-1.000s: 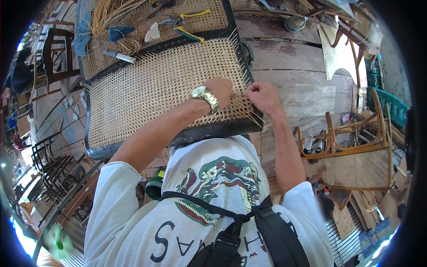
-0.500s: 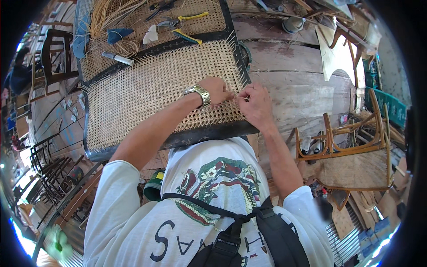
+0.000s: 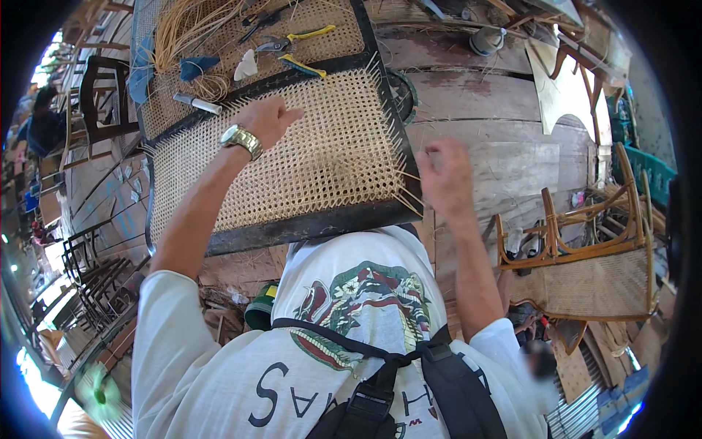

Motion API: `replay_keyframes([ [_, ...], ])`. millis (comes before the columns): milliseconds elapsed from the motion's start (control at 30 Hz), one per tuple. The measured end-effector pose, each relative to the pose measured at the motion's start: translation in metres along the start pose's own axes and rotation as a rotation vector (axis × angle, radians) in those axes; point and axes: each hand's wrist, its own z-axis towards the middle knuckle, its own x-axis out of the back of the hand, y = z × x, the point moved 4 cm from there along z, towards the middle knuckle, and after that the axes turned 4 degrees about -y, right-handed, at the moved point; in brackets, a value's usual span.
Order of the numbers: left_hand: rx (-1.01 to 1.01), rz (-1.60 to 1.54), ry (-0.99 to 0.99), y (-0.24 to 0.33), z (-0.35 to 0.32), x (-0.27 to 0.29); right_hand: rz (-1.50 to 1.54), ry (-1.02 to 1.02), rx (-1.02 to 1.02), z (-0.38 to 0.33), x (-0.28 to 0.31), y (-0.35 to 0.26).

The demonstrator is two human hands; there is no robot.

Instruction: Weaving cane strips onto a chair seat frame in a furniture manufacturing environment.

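A woven cane panel (image 3: 292, 168) fills a black frame (image 3: 314, 229) in front of me, with loose strand ends (image 3: 412, 196) sticking out over its right side and near corner. Over the panel's far middle hovers my left hand (image 3: 265, 121), a watch on its wrist. Its fingers point right, partly spread, and nothing shows in them. Just right of the frame, my right hand (image 3: 447, 175) is raised off the panel. Its fingers are curled and smeared by motion, so whether they grip a strand is unclear.
On the farther caned section lie yellow-handled pruning shears (image 3: 296, 45), a bundle of cane strands (image 3: 194, 29), a blue cloth scrap (image 3: 197, 67) and a white tube (image 3: 197, 103). A caned wooden chair (image 3: 585, 278) lies at right. A green tin (image 3: 261, 309) stands below the frame.
My left hand has left the panel's right edge and moved left and farther off. My right hand has drawn away rightward. The hands were together at the strands before.
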Motion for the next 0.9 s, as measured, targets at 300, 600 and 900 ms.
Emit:
replay_keyframes([
  [300,-0.609,-0.232,0.092,0.077,-0.017,-0.047,0.061,-0.385,-0.130,-0.046,-0.002,0.018],
  [600,-0.292,-0.015,-0.230,0.070,0.000,-0.062,1.106,-0.337,-0.603,-0.038,-0.038,0.034],
  [900,-0.200,-0.307,-0.524,0.044,0.015,-0.057,1.267,-0.297,-0.614,-0.052,-0.053,0.044],
])
